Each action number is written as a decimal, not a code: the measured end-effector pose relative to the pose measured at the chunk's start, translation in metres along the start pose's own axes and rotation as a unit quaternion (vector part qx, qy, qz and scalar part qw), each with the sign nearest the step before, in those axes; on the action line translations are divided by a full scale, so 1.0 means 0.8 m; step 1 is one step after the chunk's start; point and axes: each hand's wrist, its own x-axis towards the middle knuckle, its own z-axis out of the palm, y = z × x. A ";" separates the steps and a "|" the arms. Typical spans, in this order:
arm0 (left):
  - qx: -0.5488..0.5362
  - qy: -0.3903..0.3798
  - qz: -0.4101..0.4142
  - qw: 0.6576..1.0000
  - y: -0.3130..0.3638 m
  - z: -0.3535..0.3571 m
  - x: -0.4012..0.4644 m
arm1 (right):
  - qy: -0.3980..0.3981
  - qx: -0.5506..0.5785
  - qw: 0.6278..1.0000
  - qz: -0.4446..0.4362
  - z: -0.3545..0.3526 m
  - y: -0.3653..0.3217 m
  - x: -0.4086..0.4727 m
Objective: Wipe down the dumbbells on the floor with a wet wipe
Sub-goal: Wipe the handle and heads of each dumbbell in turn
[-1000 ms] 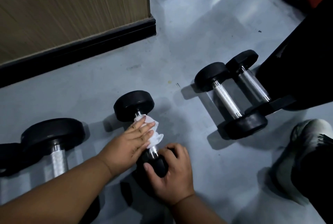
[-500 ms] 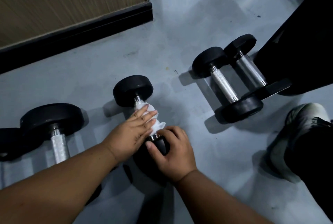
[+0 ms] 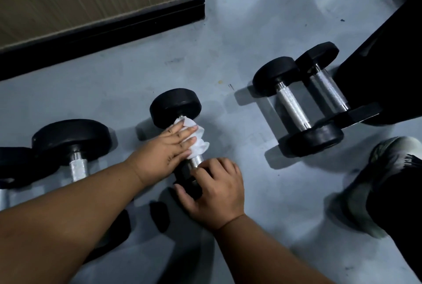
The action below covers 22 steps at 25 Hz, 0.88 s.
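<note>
At centre frame, on the grey floor (image 3: 239,21), lies the middle dumbbell (image 3: 175,105), its far head toward 12 o'clock. The left hand (image 3: 166,151) presses a white wet wipe (image 3: 197,138) around the chrome handle, fingers curled over it. The right hand (image 3: 217,189) clasps the near head. A dumbbell pair (image 3: 294,105) rests at 2 o'clock; a larger dumbbell (image 3: 70,140) sits at 9 o'clock. A shoe (image 3: 386,169) appears at 4 o'clock.

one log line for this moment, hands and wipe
left hand: presses wet wipe on middle dumbbell handle | right hand: grips its near head | pair of dumbbells: lying to the right
</note>
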 end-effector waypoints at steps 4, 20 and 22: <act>-0.039 -0.050 0.097 0.993 0.021 0.017 -0.017 | 0.011 0.011 1.000 0.003 0.001 0.002 0.001; -0.068 0.036 -0.015 0.997 0.004 0.017 -0.004 | 0.015 0.045 0.999 -0.006 -0.001 0.015 0.005; -0.061 0.053 -0.030 0.996 0.010 0.022 0.001 | 0.014 0.047 0.999 0.002 -0.003 0.018 0.006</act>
